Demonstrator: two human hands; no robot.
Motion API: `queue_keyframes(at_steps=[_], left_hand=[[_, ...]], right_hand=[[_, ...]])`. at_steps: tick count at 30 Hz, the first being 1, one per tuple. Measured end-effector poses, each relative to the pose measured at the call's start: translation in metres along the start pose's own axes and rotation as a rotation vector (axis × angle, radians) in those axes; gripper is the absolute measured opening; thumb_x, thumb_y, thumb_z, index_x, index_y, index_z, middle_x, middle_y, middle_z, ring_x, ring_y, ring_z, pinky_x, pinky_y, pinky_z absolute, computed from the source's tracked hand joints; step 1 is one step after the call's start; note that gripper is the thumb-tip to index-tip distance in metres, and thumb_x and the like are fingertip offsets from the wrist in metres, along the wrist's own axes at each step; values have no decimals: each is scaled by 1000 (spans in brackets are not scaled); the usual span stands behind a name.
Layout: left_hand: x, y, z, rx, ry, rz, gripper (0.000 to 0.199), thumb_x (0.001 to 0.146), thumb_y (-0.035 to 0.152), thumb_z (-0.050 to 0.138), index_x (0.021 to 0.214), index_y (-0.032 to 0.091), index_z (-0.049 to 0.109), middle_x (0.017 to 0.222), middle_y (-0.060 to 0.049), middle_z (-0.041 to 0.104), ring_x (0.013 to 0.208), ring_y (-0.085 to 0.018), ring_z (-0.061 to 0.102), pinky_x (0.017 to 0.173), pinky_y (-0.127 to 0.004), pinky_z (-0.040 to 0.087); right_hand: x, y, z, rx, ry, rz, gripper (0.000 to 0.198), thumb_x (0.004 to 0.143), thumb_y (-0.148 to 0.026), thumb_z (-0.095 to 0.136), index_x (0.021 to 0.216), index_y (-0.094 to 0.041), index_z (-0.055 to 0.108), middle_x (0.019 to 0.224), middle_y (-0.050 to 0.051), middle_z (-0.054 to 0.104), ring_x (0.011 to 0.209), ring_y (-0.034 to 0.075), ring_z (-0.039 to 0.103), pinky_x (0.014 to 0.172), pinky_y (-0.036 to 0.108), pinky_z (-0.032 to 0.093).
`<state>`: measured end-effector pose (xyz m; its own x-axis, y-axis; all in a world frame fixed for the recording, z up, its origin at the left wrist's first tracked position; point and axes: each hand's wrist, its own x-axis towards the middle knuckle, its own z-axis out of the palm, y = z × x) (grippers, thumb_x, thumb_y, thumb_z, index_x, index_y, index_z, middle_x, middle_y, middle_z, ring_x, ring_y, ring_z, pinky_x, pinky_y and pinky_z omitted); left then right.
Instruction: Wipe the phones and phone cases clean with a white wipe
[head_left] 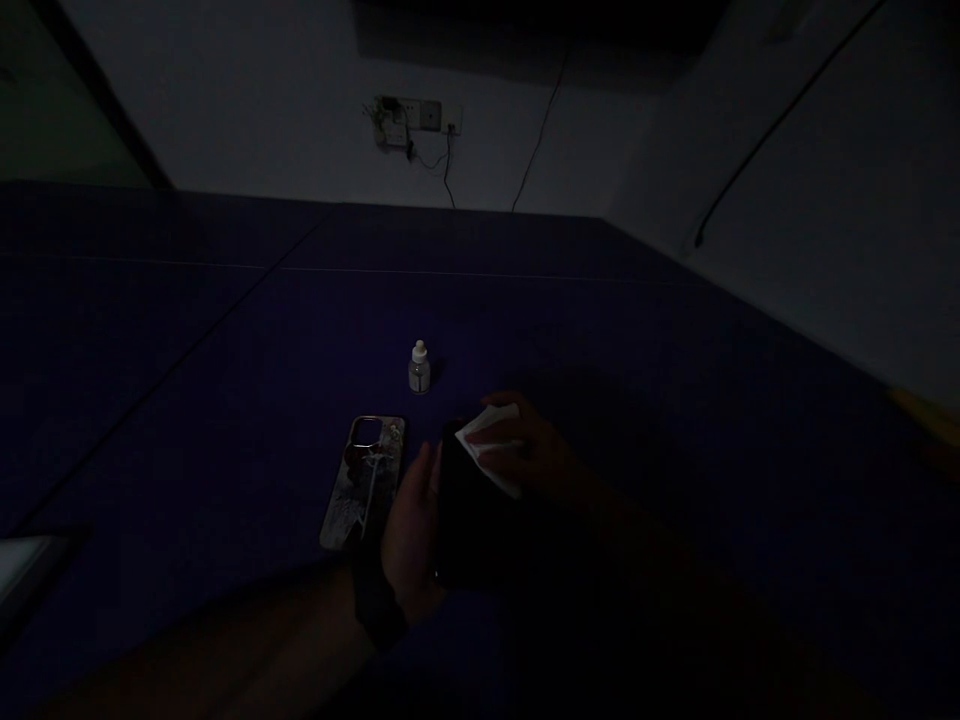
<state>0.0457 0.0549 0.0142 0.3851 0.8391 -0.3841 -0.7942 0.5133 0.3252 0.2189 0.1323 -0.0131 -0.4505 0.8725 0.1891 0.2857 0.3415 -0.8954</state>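
The scene is very dark. My left hand [412, 535], with a dark band on its wrist, grips the left side of a black phone [472, 530], whose screen shows no light. Pinched in the fingers of my right hand [529, 445] is a white wipe [499, 425], pressed on the upper part of the phone. Left of my left hand lies a patterned phone case [364, 485] with a camera cutout, flat on the dark blue surface. Beyond the phone stands a small dropper bottle [419, 370], upright, with a white cap and a label.
A wide dark blue surface [300, 330] with seam lines reaches the wall. Sockets with plugs and cables [416, 120] sit on that wall. At the left edge is a pale flat object with a dark rim [30, 570]; something yellow [922, 412] shows at the right.
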Motion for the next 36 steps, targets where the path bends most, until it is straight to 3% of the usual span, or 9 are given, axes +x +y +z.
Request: queue_keyframes(at_steps=[7,13,19,22,25,29,36], left_hand=[[1,-1,0,-16,-35,2,55,105,50,37,151,25,51,126,-10,72,118,-28,67,109,-44,45],[-2,0,1,4,20,-36,54,105,50,37,150,25,53,126,-10,72,118,-28,67,109,-44,46],[-1,1,2,-1,42,-32,53,105,49,36,150,25,52,124,-9,73,117,-28,68,108,-43,46],[0,0,1,6,22,-25,54,105,49,37,150,24,52,124,-9,73,117,-28,68,109,-44,46],[0,1,1,31,25,-32,56,103,52,41,150,23,52,125,-10,73,119,-29,68,110,-44,45],[-1,1,2,44,38,-40,58,103,53,41,152,23,50,127,-10,73,121,-29,67,112,-44,44],[-1,0,0,43,-24,-42,60,103,53,44,155,23,48,129,-10,73,122,-30,67,113,-43,43]], right_hand=[[0,-3,1,163,-12,92,25,72,-43,88,84,-25,75,135,5,57,120,27,60,102,45,48],[2,-10,-3,116,-39,141,24,70,-37,87,81,-23,72,135,7,55,115,27,61,98,44,48],[-2,-6,-4,122,-81,36,11,79,-25,68,89,-25,71,135,6,52,121,28,57,98,44,46],[-1,-4,5,103,-22,-2,7,81,-25,65,88,-24,67,133,6,52,121,28,56,100,44,45],[-1,-3,9,108,57,40,29,80,-32,72,107,-26,61,123,6,57,109,25,59,95,42,48],[-3,-2,7,229,55,175,70,77,-44,80,135,-29,44,118,6,59,101,24,62,86,39,53],[7,-2,20,288,161,211,82,69,-43,85,137,-32,41,130,7,57,116,26,61,101,44,50]])
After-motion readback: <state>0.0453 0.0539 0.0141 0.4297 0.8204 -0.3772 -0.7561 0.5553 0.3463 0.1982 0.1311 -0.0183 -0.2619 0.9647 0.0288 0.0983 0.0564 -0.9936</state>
